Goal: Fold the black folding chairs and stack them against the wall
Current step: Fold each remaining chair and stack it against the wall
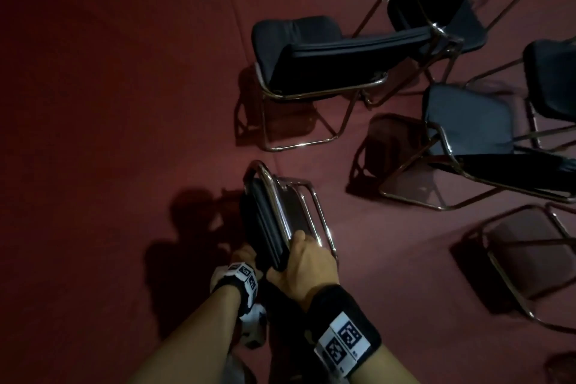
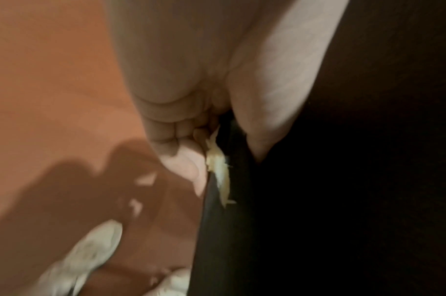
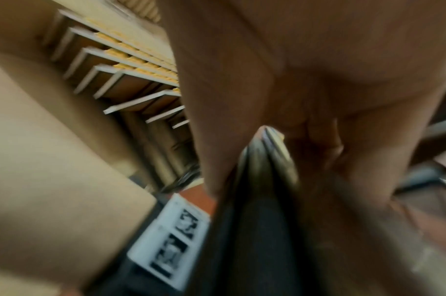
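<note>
A folded black chair with a chrome frame hangs upright between my hands over the dark red floor. My left hand grips its near edge from the left, and the left wrist view shows the fingers curled on the black padding. My right hand grips the same near end from the right, thumb on top. The right wrist view shows that hand closed round the folded chair. Several unfolded black chairs stand ahead and to the right, the nearest one straight ahead.
More open chairs crowd the right side, with another chrome frame low at the right. The red floor stretches away on the left. My white shoes show below the left hand. Wooden shelving appears in the right wrist view.
</note>
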